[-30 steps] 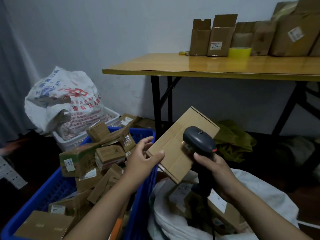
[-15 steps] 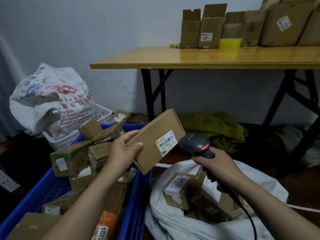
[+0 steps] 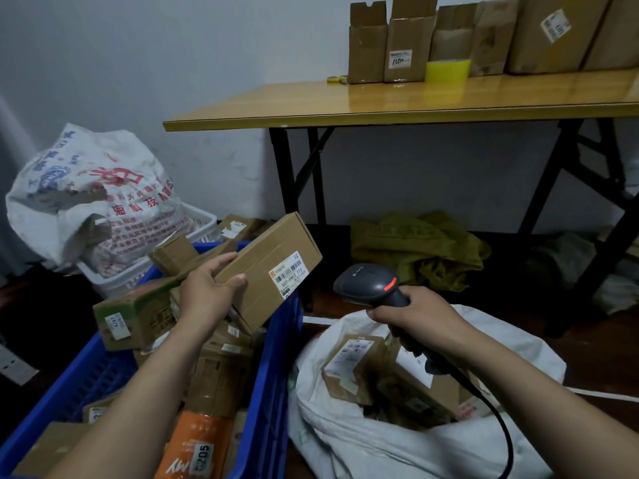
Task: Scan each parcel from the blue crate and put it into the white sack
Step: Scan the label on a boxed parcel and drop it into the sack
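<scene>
Left hand tilts parcel (label up) toward scanner.

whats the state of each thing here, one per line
parcel: held in left hand, label facing scanner
scanner: gripped in right hand, red light on
blue crate: full of parcels
white sack: open, holding parcels
boxes on table: flaps open

Plain pale wall behind. Yellow-topped folding table on black legs, cardboard boxes lined along back edge. Dark floor beneath; olive cloth crumpled under table. Dim light.
</scene>
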